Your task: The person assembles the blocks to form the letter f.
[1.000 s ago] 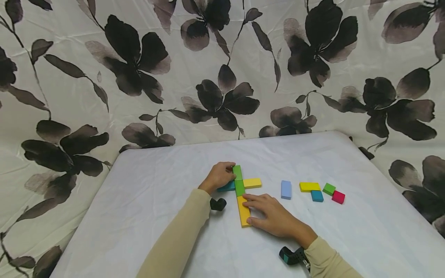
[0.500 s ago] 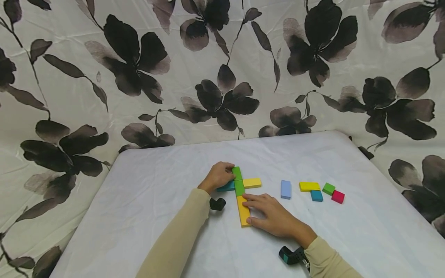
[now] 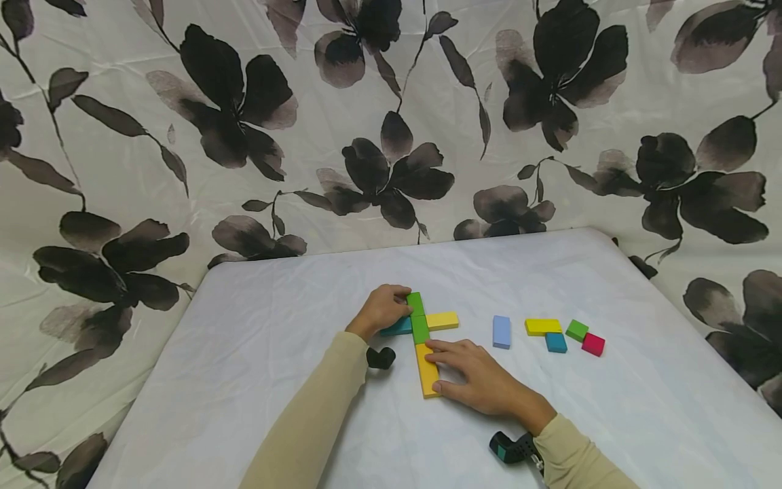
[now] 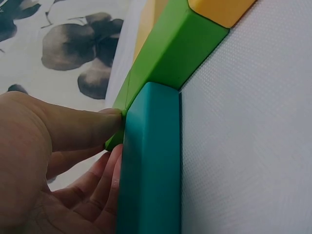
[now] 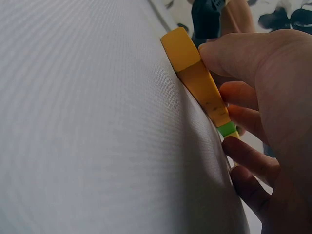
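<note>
On the white-covered table, blocks are laid in a cross shape. Its upright has a far green block (image 3: pixel 415 303), a second green block (image 3: pixel 420 329) and a long orange-yellow block (image 3: pixel 427 371). A teal block (image 4: pixel 156 161) forms the left arm and a yellow block (image 3: pixel 442 320) the right arm. My left hand (image 3: pixel 381 310) pinches the far green block at its left side, thumb near the teal block. My right hand (image 3: pixel 479 380) rests fingertips and thumb on the right edge of the orange-yellow block, fingers spread and lightly bent.
Right of the cross lies a light blue block (image 3: pixel 501 332). Farther right are a yellow block (image 3: pixel 542 327), a small blue block (image 3: pixel 556 342), a small green block (image 3: pixel 577 331) and a red block (image 3: pixel 593 344). A floral cloth (image 3: pixel 366 224) hangs behind the table.
The far green block has shifted slightly toward the second green block under my left hand. My right hand keeps its place on the orange-yellow block.
</note>
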The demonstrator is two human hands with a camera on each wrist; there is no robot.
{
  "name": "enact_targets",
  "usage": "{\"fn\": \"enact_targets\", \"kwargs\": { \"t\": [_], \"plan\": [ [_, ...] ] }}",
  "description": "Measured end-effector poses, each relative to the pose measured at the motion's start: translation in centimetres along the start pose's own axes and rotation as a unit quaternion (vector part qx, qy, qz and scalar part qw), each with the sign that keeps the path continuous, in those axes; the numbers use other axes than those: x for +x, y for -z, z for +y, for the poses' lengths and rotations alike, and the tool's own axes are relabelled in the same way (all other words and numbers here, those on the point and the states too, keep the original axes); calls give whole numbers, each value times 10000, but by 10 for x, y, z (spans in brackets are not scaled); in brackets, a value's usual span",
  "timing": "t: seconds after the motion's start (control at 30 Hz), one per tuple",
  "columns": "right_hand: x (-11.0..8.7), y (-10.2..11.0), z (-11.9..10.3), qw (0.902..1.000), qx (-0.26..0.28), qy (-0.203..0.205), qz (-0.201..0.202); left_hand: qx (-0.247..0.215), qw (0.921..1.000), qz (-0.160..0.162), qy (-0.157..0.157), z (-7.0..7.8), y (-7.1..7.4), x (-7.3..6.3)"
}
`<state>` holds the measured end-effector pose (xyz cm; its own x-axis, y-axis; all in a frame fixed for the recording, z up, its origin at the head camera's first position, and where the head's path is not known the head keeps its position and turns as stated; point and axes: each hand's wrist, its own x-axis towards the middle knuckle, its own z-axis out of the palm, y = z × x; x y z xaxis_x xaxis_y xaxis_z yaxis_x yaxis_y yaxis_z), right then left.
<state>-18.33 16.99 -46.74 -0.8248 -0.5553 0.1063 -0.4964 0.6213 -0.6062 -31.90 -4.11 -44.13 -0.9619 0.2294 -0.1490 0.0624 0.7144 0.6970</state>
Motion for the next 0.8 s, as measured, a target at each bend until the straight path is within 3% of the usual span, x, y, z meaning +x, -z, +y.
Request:
{"fn": "enact_targets", "kwargs": {
  "t": [0.5,0.67,0.8],
  "plan": [
    [2,0,-1,10000,-20,-25,-39,37,9999,81,143,-1,2,-1],
    [1,-1,-2,10000,24,-17,-6,28,9996,285,16,-3,3,-7],
    [0,-1,-2,10000,4,-68,13,-65,9985,487,-238,-5,6,-20]
  ]
}}
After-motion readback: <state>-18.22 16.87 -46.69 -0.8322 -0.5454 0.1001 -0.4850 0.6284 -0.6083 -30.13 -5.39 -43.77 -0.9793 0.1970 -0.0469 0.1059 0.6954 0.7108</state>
